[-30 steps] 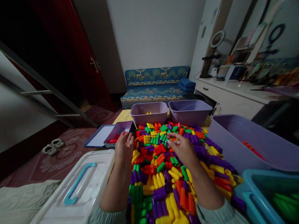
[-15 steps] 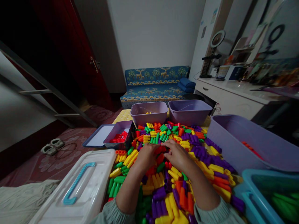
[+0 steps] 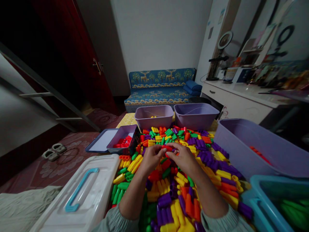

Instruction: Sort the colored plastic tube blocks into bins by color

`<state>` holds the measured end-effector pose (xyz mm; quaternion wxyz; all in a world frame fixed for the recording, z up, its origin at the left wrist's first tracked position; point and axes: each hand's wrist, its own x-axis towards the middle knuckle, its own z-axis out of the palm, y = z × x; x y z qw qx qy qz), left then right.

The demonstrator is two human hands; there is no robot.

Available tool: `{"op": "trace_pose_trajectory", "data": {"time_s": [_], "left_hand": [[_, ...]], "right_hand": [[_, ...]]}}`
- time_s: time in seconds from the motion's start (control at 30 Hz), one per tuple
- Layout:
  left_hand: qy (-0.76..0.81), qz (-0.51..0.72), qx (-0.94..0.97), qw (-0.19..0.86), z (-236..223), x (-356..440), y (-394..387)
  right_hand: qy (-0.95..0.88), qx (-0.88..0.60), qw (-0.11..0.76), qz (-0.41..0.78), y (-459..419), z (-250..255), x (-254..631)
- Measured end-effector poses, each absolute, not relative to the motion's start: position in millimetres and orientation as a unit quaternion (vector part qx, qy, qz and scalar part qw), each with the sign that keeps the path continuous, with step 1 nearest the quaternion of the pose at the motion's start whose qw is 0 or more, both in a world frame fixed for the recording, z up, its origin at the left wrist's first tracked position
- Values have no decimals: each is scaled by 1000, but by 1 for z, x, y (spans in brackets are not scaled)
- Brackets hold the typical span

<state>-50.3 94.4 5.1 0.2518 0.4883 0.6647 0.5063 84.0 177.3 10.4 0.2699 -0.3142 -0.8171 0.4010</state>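
Over the middle of a pile of plastic toy pieces [image 3: 165, 199] in red, orange, yellow, green and purple, both hands meet at one red plastic toy piece [image 3: 167, 148]. My left hand [image 3: 152, 157] pinches its left end between thumb and fingers. From the other side, my right hand [image 3: 182, 157] closes its fingertips on the right end. Fingers cover part of the piece, so its full shape is hidden. Just below the hands lie more red pieces, a green one and some yellow ones.
Purple bins [image 3: 154, 120] stand behind the pile, and a larger purple bin [image 3: 241, 145] is at right. A teal bin [image 3: 267, 199] holds green pieces. A tin [image 3: 123, 138] with red pieces sits at left, near a white lid [image 3: 89, 193] with a blue handle.
Both hands have risen slightly from the pile, and the red piece now shows between their fingertips. The bins, tin and lid stay where they were.
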Motion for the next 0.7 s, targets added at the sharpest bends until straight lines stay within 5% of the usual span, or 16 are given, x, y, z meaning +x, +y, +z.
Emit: {"op": "trace_pose_trajectory", "data": {"time_s": [0.4, 0.7], "left_hand": [[599, 582, 427, 346, 2, -53, 99], [604, 592, 369, 386, 14, -49, 94]], "right_hand": [[-743, -264, 265, 555, 172, 18, 84], [-746, -271, 298, 530, 171, 23, 85]]}}
